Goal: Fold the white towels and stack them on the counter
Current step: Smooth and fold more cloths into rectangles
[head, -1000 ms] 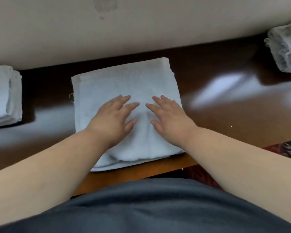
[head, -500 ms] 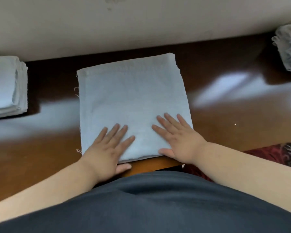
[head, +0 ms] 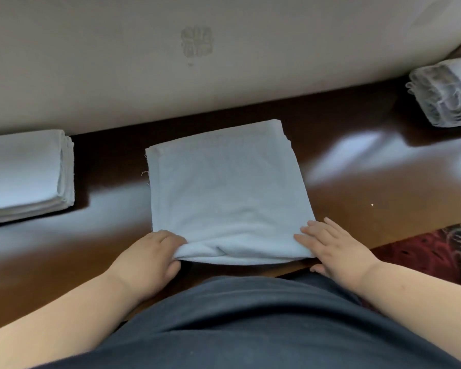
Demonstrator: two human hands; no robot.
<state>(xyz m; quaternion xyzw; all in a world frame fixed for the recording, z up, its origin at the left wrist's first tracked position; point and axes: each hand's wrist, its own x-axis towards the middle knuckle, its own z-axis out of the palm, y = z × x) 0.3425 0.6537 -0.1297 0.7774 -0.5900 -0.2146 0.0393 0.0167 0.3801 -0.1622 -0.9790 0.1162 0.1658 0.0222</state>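
So the left hand (head: 155, 255) was curled up tight on the near left corner of the folded white towel (head: 224, 190), fingers tucked in and pinching the cloth so that corner bunched up and lifted a bit off the bench (head: 362, 182). The right hand (head: 333, 249) was doing the opposite: fingers spread out flat, just pressing down on the near right corner, not gripping anything, with its thumb hanging below the front edge of the bench. The towel itself sat square-ish in the middle of the dark wooden bench, its near edge right along the bench's front edge, and its far edge stopped just short of the pale wall (head: 224, 62) behind. The left edge had some loose threads sticking out. Over on the left there was a stack of folded towels (head: 24, 174), well apart from the one being handled, with a bare strip of bench between them. Far right, up by the wall, was a rolled-up bundle of white cloth (head: 442, 94), also well clear. Plenty of open bench on both sides of the towel, shiny with glare. The person's dark shirt (head: 250, 323) filled the bottom of the view, pressed right up against the bench edge.
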